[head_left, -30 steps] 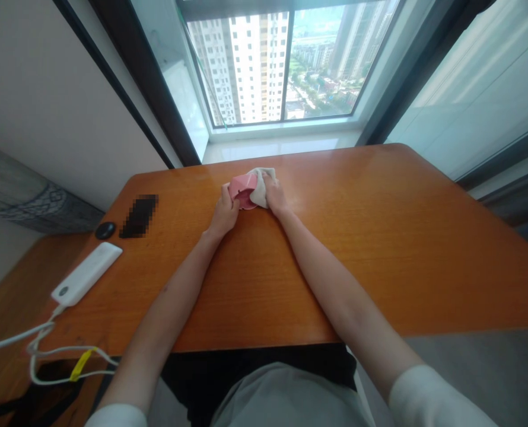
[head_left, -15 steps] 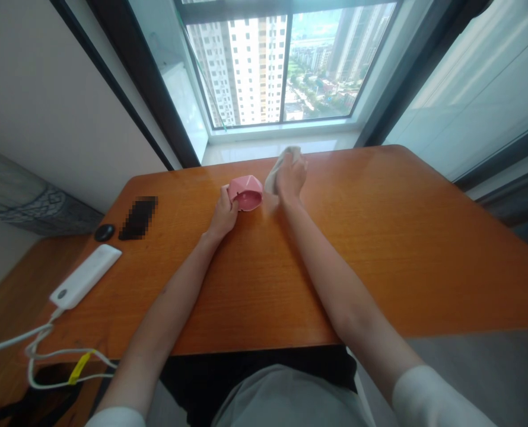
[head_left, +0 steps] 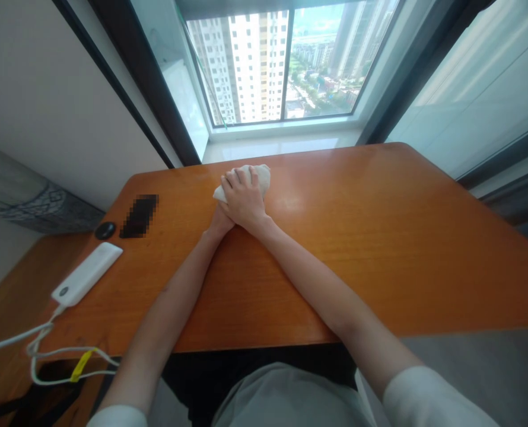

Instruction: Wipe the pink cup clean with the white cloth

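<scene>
A white cloth point(head_left: 262, 175) lies draped over the spot where the pink faceted ashtray was, and none of the ashtray shows now. My right hand point(head_left: 245, 200) presses on the cloth from above, its fingers curved over it and slightly apart. Underneath, my left hand point(head_left: 222, 219) shows only its back and wrist. Its fingers are covered by the cloth and my right hand, in the same place where they gripped the ashtray's side a moment earlier. Both hands are near the far edge of the wooden table point(head_left: 335, 237).
At the table's left are a dark pixelated object point(head_left: 139, 216), a small round black object point(head_left: 105, 230) and a white power strip-like block point(head_left: 88, 274). White cables point(head_left: 37, 350) with a yellow tag point(head_left: 82, 366) run from the block. A window point(head_left: 286, 65) is beyond the far edge.
My right hand has moved left with the cloth and set it down over the pink ashtray, which is now covered. My left hand has stayed in about the same place.
</scene>
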`<action>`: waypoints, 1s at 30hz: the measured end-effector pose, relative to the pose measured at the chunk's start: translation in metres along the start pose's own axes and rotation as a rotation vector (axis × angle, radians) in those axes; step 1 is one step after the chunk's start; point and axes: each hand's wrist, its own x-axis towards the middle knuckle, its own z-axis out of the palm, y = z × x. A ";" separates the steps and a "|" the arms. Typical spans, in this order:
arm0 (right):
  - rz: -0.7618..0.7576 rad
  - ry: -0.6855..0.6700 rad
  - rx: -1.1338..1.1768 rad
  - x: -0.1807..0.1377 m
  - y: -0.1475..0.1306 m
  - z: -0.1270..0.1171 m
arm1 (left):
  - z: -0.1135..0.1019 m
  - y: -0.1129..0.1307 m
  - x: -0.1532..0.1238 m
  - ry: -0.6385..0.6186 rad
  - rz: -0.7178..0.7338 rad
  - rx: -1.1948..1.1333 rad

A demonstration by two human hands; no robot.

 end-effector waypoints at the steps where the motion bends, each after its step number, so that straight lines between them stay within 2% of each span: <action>1: 0.002 0.007 0.007 0.000 0.002 -0.002 | -0.001 0.000 0.000 0.008 -0.014 0.018; 4: 0.042 0.026 0.041 0.002 0.008 -0.007 | -0.002 0.006 0.000 -0.004 -0.046 0.051; 8: 0.173 0.071 0.141 0.006 0.016 -0.008 | -0.004 0.020 0.000 -0.066 -0.059 0.083; 13: 0.315 0.146 0.405 0.011 0.042 0.002 | -0.008 0.036 -0.002 -0.092 -0.074 0.111; 15: 0.421 0.188 0.596 0.011 0.056 0.013 | -0.009 0.038 -0.001 -0.099 -0.079 0.122; 18: 0.667 0.216 0.924 0.007 0.075 0.033 | -0.009 0.036 -0.001 -0.093 -0.092 0.130; 21: 0.836 0.242 1.065 0.001 0.086 0.048 | -0.009 0.034 0.000 -0.087 -0.103 0.121; 24: 0.863 0.259 1.081 -0.001 0.089 0.051 | -0.009 0.032 0.000 -0.087 -0.107 0.114; 27: 0.867 0.250 1.043 0.001 0.088 0.045 | -0.009 0.033 0.000 -0.091 -0.108 0.119; 28: 0.846 0.281 1.006 0.003 0.088 0.040 | -0.010 0.034 0.000 -0.095 -0.108 0.122; 30: 0.746 0.425 0.879 0.009 0.085 0.028 | -0.010 0.035 0.000 -0.100 -0.109 0.123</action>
